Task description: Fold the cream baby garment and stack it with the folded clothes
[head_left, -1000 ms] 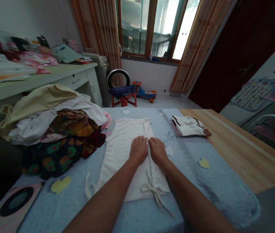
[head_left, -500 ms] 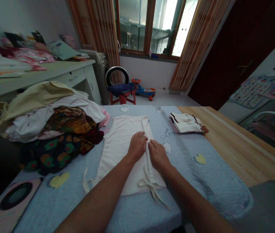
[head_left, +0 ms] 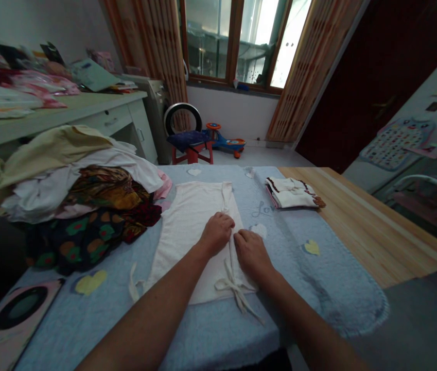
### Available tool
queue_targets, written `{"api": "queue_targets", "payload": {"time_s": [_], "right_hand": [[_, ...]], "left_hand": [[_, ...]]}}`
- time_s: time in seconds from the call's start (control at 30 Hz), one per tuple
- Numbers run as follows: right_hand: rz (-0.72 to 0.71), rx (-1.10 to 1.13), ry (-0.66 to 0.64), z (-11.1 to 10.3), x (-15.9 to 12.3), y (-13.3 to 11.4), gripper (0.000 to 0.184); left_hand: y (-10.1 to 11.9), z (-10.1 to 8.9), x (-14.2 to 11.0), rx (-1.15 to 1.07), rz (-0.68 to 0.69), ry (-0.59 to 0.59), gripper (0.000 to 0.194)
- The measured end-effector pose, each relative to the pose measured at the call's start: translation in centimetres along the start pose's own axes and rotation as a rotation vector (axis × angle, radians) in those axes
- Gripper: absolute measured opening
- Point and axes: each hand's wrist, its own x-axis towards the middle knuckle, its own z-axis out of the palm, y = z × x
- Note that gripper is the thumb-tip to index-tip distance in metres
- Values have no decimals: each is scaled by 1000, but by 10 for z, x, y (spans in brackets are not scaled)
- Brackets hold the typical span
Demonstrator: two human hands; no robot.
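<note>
A white cloth garment (head_left: pixel 187 226) lies spread flat, with a narrow strip running down its right part and thin ties (head_left: pixel 237 291) knotted in a bow near its lower edge. My left hand (head_left: pixel 217 233) rests on the garment, its bent fingertips pinching the cloth at the strip. Just to the right, my right hand (head_left: pixel 252 252) has its fingers curled over the garment's right edge, close to the left fingertips. What lies under the fingertips is partly hidden. Another loose tie (head_left: pixel 132 282) sticks out at the garment's lower left.
A heap of mixed clothes (head_left: pixel 83 180) is piled at the left. Folded clothes (head_left: pixel 293 192) lie at the back right on the blue blanket (head_left: pixel 342 288), which covers much of the wooden table (head_left: pixel 388 221). A pink flat item with a dark oval (head_left: pixel 21 314) is at the front left.
Both hands have slid slightly down the strip towards me, still close together on the cloth. The whole view has shifted a little; the garment lies as before.
</note>
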Motion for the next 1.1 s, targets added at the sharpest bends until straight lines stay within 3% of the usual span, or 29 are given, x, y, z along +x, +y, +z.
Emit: {"api": "queue_targets", "payload": {"time_s": [0.23,0.4,0.73,0.83,0.9,1.1], "right_hand": [[-12,61,-4,9,-29,1,49],[-22,95,-21,8,-39,5,51],[-67,220,-105,-17,-64,12,53],[-99,318,-98,-26,-53,26,41],[-20,354,-85,-31,-36,35,33],[78,270,-26,-27,43,37,33]], "left_hand": [[8,-5,-4,53,-20,-31,15],[11,-7,-7,62,-35,-62,20],[19,-8,-7,173,-44,-104,17],[28,-11,-12,231,-8,-125,18],[36,-16,-21,239,38,-130,22],[59,-33,-55,80,203,-249,23]]}}
